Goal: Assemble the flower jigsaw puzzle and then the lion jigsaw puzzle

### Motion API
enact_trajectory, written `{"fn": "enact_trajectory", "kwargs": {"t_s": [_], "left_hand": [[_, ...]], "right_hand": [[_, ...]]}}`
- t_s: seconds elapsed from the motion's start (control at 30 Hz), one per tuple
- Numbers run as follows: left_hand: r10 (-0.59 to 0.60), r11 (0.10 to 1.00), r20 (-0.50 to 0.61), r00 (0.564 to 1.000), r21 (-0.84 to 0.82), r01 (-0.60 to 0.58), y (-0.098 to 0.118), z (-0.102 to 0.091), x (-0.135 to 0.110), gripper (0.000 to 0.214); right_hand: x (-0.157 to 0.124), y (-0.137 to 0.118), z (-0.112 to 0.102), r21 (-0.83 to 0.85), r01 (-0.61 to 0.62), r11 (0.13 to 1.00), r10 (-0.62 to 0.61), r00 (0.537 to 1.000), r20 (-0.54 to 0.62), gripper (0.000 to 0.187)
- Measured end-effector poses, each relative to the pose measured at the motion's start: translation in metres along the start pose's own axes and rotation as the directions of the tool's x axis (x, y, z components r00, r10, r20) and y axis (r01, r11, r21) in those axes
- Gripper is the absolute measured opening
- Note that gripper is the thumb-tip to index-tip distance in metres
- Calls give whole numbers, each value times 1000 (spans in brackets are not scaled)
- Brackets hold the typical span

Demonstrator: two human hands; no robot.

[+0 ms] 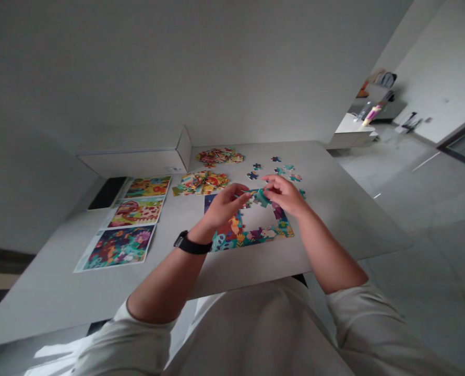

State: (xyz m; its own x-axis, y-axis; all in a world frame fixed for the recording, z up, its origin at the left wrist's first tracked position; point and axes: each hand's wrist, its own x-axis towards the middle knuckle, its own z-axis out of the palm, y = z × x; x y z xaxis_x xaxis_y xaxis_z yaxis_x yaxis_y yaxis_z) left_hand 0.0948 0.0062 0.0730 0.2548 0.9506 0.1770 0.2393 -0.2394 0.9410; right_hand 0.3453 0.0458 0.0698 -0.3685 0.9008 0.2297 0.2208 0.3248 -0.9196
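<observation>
A partly built jigsaw puzzle (251, 235) lies on the grey table (334, 209), its colourful border joined and its middle bare. Above its far edge my right hand (285, 194) pinches a teal puzzle piece (261, 197). My left hand (226, 204), with a black watch on the wrist, has its fingers curled and its fingertips touch the same piece from the left. Loose blue and teal pieces (279, 168) lie scattered just beyond my hands.
Two heaps of mixed pieces (203, 183) (218, 155) sit behind the puzzle. Three picture sheets (136, 212) lie in a row at the left, next to a black phone (107, 192). A white box (138, 161) stands at the back. Open floor lies to the right.
</observation>
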Motion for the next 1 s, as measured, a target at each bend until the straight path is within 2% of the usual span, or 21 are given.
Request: {"fn": "enact_trajectory", "kwargs": {"t_s": [0.1, 0.17, 0.27, 0.43, 0.67, 1.0], "left_hand": [[-66, 997, -17, 998, 39, 66, -17, 16, -1, 37], [-100, 993, -24, 995, 67, 101, -30, 21, -3, 31], [-139, 990, -45, 989, -2, 139, -42, 20, -5, 31], [-156, 984, -144, 977, -104, 142, -53, 21, -4, 36], [-91, 995, -128, 988, -60, 84, -55, 29, -6, 30], [-109, 994, -73, 991, 18, 111, -50, 29, -8, 26]], "right_hand": [[-4, 16, 23, 10, -56, 998, 55, 996, 67, 51], [-5, 25, 30, 20, -65, 998, 63, 994, 94, 52], [-5, 33, 32, 84, -78, 993, 70, 993, 95, 53], [-4, 38, 23, 130, -144, 981, 134, 987, 85, 48], [-5, 43, 18, 112, -168, 979, 158, 983, 93, 43], [-4, 48, 16, 29, -154, 988, 149, 980, 131, 36]]}}
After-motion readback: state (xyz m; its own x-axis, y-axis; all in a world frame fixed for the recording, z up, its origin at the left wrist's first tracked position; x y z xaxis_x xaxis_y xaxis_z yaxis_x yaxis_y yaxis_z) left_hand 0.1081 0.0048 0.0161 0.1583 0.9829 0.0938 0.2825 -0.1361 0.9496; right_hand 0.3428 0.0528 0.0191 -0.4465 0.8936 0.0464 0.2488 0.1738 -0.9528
